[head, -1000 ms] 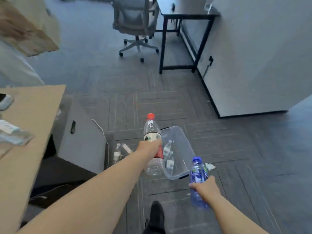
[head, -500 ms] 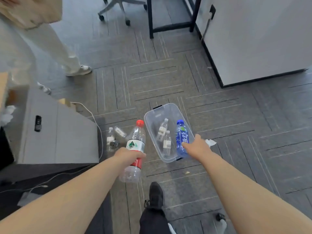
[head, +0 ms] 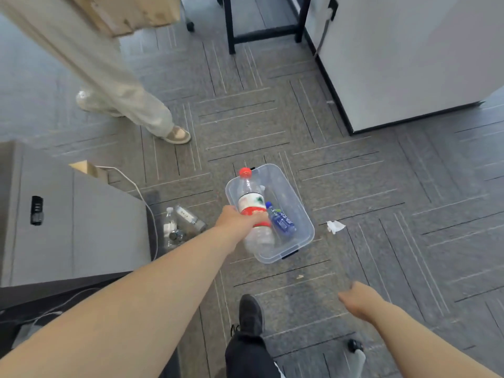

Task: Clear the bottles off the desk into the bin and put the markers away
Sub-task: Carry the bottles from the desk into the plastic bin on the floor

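Clear bottles on carpet beside bin

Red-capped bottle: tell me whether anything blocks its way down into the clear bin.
Nothing visible blocks it. The left hand holds the red-capped bottle directly over the open, lidless clear bin. Only the blue bottle lies inside, toward the right wall, with free floor beside it.
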